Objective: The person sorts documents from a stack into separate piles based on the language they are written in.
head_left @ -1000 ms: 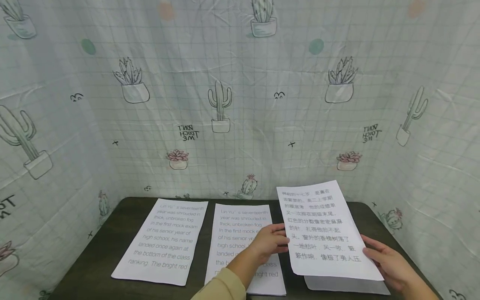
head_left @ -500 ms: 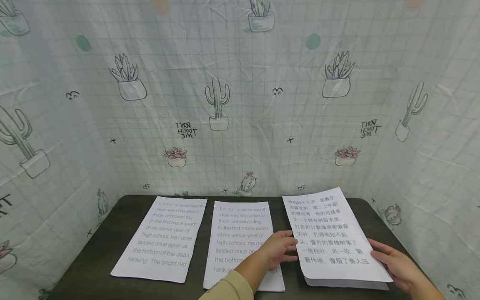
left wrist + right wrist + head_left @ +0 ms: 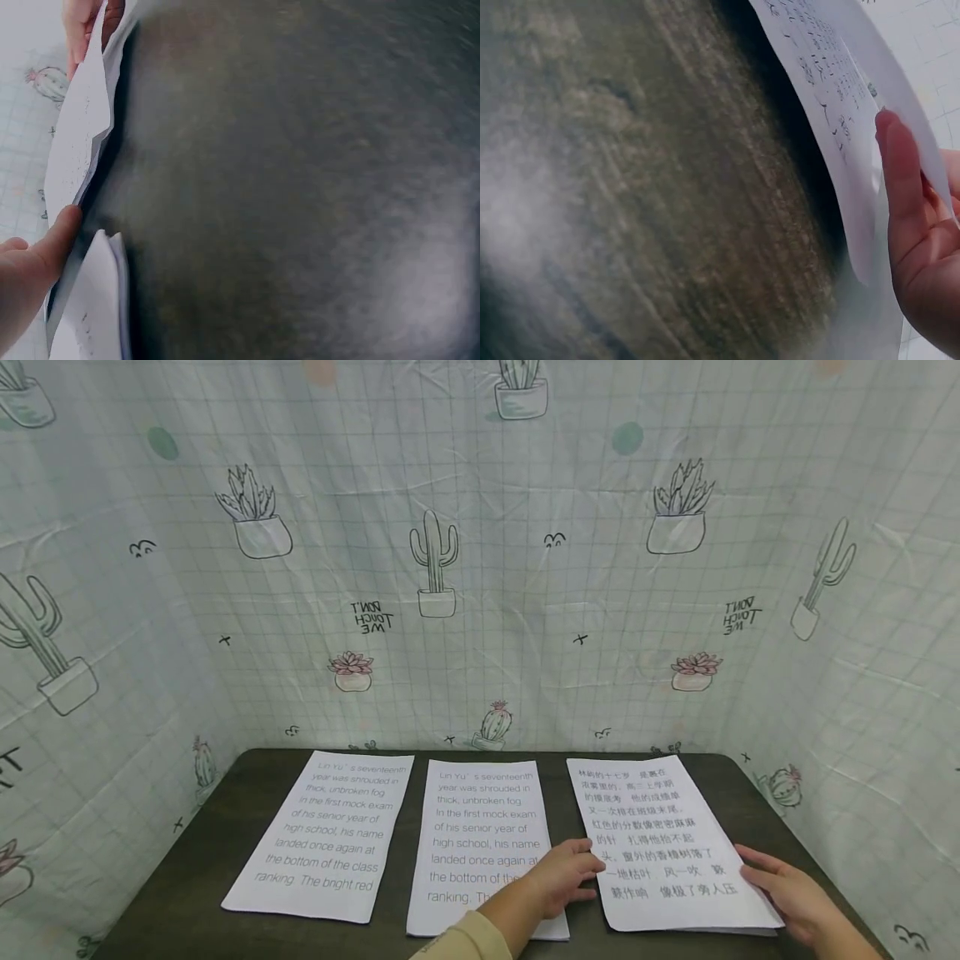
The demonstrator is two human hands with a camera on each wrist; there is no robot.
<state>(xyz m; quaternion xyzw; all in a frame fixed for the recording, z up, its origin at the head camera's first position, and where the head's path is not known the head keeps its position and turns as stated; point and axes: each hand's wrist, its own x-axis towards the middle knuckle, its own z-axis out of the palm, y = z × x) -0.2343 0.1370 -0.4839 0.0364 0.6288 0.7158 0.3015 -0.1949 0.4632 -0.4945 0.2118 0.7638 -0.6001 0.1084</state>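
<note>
Alongside, the left hand (image 3: 560,878), fingers spread, partly hides English pages (image 3: 480,827) and touches the white Chinese sheet (image 3: 660,852) the right hand (image 3: 789,893) pinches.

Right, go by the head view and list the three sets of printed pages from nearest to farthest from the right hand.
1. Chinese-text pages: on the right, their edge at the right hand.
2. Middle English-text pages: at the centre, partly covered by the left hand and sleeve.
3. Left English-text pages: far left.
</note>
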